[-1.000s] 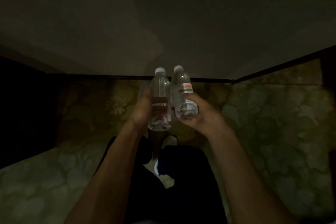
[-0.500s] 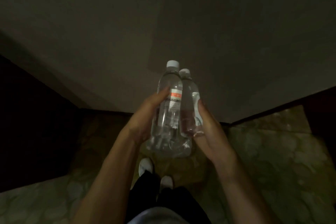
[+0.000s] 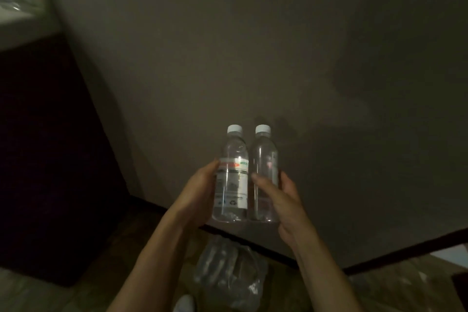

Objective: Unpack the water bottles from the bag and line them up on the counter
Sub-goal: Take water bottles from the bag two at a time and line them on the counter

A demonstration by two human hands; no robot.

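Two bottles upright, side by side, touching: left bottle [image 3: 231,175] in left hand [image 3: 200,197], right bottle [image 3: 263,175] in right hand [image 3: 281,197]. Wall [image 3: 253,45] behind them. Bag [image 3: 228,276] on floor [image 3: 395,284] below, against the wall's base.

Dim room: plain grey wall [image 3: 253,45], dark skirting [image 3: 392,256], mottled stone floor [image 3: 392,286].

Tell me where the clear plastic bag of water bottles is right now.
In the head view, the plastic bag lies on the floor at bottom centre, below the two bottles held up by the left hand and right hand.
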